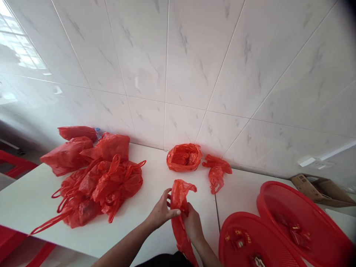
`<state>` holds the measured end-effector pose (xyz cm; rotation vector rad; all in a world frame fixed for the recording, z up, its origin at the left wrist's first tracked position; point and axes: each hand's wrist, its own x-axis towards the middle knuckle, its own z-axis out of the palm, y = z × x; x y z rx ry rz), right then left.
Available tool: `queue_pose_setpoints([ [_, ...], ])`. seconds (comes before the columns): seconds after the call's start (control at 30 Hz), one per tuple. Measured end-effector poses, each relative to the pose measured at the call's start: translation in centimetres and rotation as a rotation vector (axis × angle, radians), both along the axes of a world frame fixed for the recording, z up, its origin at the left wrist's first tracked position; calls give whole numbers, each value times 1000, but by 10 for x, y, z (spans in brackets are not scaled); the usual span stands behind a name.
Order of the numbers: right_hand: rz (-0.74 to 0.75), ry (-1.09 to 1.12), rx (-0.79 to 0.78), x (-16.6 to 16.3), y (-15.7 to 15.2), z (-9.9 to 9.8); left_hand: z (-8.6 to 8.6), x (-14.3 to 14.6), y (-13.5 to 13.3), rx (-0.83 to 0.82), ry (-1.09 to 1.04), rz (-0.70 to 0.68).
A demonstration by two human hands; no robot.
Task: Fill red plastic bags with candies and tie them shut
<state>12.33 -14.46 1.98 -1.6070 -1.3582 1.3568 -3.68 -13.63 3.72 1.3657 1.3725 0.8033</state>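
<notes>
Both of my hands grip one thin red plastic bag (180, 198) above the white table (33, 200). My left hand (161, 212) pinches its edge between thumb and fingers. My right hand (192, 224) is closed on the bag's other side, lower down. The bag's mouth points up and its tail hangs toward me. A heap of tied, filled red bags (97, 178) lies to the left. An open red bag (184, 157) with red contents sits near the wall, and an empty crumpled red bag (217, 172) lies beside it.
Two red mesh baskets (322, 237) (228, 237) holding small wrapped red items stand at the right. A cardboard box (319, 189) lies at the far right by the tiled wall (194, 66). Red furniture (13, 163) shows at the left edge.
</notes>
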Motion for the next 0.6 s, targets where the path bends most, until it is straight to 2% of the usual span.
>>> queue_pose_setpoints([
  [0.07,36,-23,28,2,0,-2,-4,5,10,-13,106,36],
  [0.13,3,-95,47,15,5,-4,-12,-2,20,-31,277,122],
  [0.2,-85,-191,46,36,14,-8,-21,-19,27,-49,399,201],
  [0.3,-139,-287,28,69,27,-13,-31,-46,26,-99,455,213],
  [0.37,-89,-313,31,79,32,-15,-32,-50,19,-34,504,143],
  [0.5,9,-330,34,73,36,-15,-26,-26,2,379,663,-120],
  [0.53,22,-333,38,70,37,-14,-25,-18,1,425,673,-164],
  [0.6,26,-362,96,64,36,-7,-22,-7,1,390,639,-173],
])
